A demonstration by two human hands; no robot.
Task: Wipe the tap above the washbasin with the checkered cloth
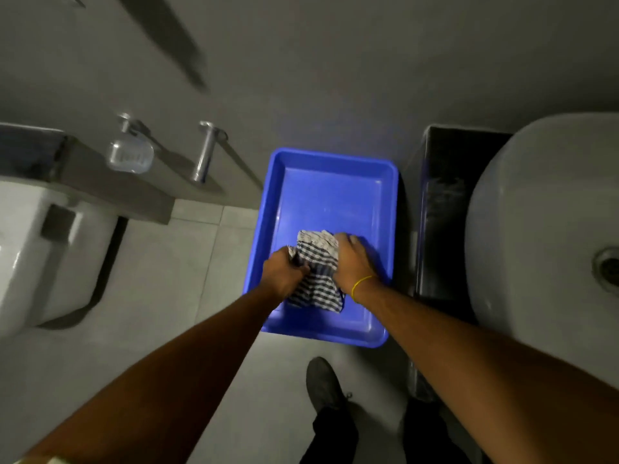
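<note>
A blue-and-white checkered cloth (pixel 316 272) hangs bunched over a blue plastic tray (pixel 330 182) that stands on the floor. My left hand (pixel 284 274) grips the cloth's left side. On the cloth's right side my right hand (pixel 351 262) is closed, a yellow band round its wrist. The white washbasin (pixel 536 212) bulges in at the right, its drain (pixel 608 267) near the frame's edge. The tap above the basin is out of view.
A dark cabinet (pixel 445 212) stands between tray and basin. At left are a white toilet cistern (pixel 37 249), a grey ledge, a soap dish (pixel 130 155) and a chrome wall fitting (pixel 205 152). My dark shoe (pixel 323 385) rests on the tiled floor below the tray.
</note>
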